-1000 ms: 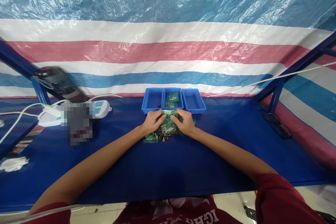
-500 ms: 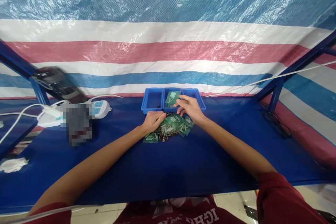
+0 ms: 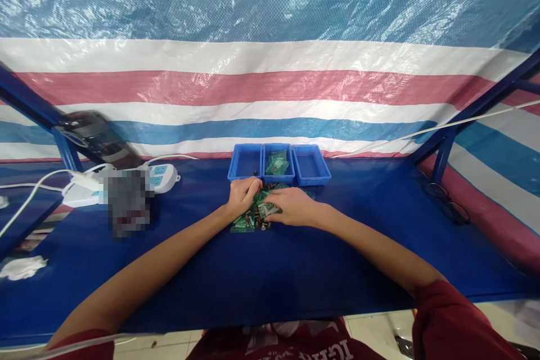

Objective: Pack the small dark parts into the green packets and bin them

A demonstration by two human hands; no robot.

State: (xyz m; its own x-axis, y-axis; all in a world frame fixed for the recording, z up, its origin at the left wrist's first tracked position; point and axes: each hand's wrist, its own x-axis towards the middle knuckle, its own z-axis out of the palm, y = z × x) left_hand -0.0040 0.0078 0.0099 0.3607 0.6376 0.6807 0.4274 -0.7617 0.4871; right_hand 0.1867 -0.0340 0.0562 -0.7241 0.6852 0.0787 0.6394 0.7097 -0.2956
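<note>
A heap of small green plastic bags point(image 3: 242, 223) with pale pieces inside lies mixed with small brownish metal parts point(image 3: 263, 225) on the blue table. My left hand point(image 3: 243, 196) rests at the heap's left side with its fingers curled closed; whatever they hold is hidden. Over the right of the heap, my right hand point(image 3: 293, 206) has its thumb and fingertips closing on a green bag point(image 3: 266, 208). Behind the hands stand three blue bins. Green bags point(image 3: 277, 162) lie in the middle bin point(image 3: 291, 171), and a small dark piece point(image 3: 255, 172) is in the left bin point(image 3: 233, 160).
The right bin point(image 3: 312, 164) stands beside the middle one. At the left are a white power strip point(image 3: 165, 177) with cables, a blurred-out dark object point(image 3: 129, 199), a dark bottle point(image 3: 99, 138) and crumpled white tissue point(image 3: 23, 267). Glasses point(image 3: 447, 202) lie far right.
My right hand has moved from above the middle bin down to the heap. A green bag now lies lower in that bin. My left hand has barely moved.
</note>
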